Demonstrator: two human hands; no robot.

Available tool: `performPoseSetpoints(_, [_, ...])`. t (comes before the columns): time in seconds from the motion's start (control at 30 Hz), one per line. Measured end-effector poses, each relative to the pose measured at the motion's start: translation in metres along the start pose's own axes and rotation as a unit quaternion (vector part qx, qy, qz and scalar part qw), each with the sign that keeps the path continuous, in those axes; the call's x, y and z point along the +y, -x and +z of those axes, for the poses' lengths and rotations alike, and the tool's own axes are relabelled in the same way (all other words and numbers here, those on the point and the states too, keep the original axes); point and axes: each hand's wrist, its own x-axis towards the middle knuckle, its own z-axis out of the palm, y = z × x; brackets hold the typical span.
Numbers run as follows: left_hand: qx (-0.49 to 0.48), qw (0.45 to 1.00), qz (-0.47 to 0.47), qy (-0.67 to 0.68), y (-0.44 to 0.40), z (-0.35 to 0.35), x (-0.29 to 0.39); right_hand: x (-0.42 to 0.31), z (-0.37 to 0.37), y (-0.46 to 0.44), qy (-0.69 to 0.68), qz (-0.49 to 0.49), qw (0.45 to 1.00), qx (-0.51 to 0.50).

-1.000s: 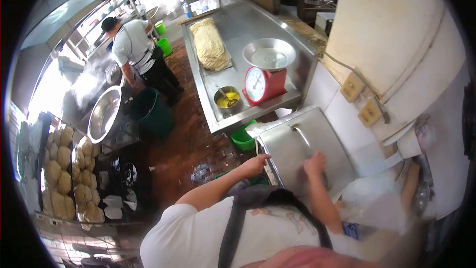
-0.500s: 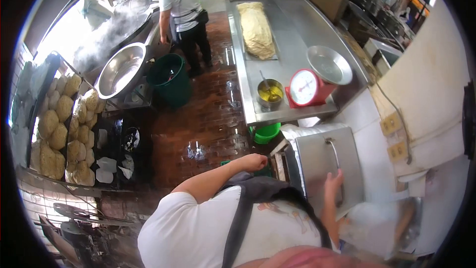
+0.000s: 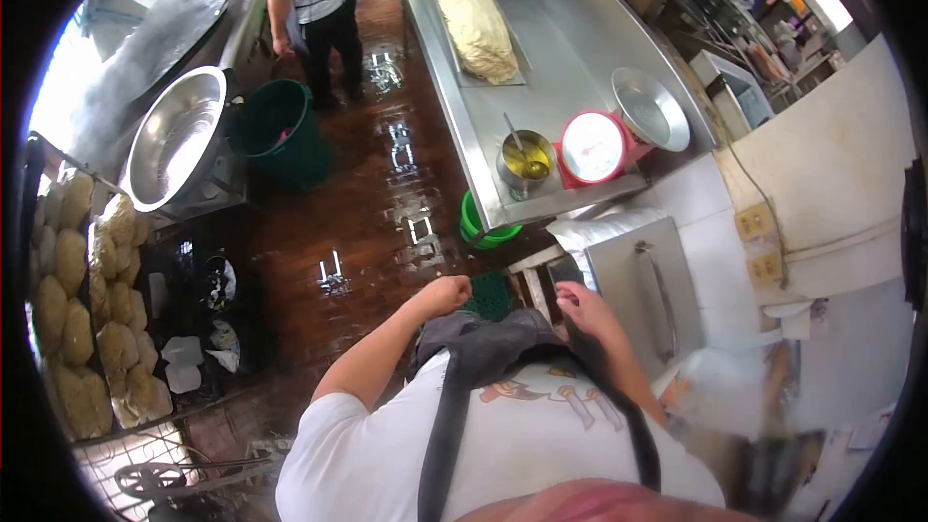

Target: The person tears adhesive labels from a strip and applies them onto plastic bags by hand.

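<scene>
Beside a metal-fronted box (image 3: 633, 285), in the head view, a person's 2 bare hands hang apart above a dark apron (image 3: 449, 336). The left hand (image 3: 446, 297) is curled into a loose fist; whether it encloses anything, I cannot tell. The right hand (image 3: 584, 307), fingers half-bent and seemingly free, is nearest the box. This seems a pause between grips; gripping the handle (image 3: 659, 302) would call for a rightward reach.

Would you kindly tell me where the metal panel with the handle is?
In the head view, the metal panel is right of centre, between the right hand and the white tiled wall.
</scene>
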Motion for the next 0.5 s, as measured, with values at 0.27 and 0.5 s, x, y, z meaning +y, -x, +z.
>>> performPoseSetpoints(0.27, [0.007, 0.999, -0.020, 0.031, 0.006, -0.009, -0.041, -0.014, 0.011, -0.013, -0.002, 0.029, 0.999, -0.033])
performPoseSetpoints(0.5, [-0.108, 0.994, -0.003, 0.007, -0.017, -0.018, -0.021, -0.022, 0.003, -0.014, 0.002, 0.029, 0.999, -0.033])
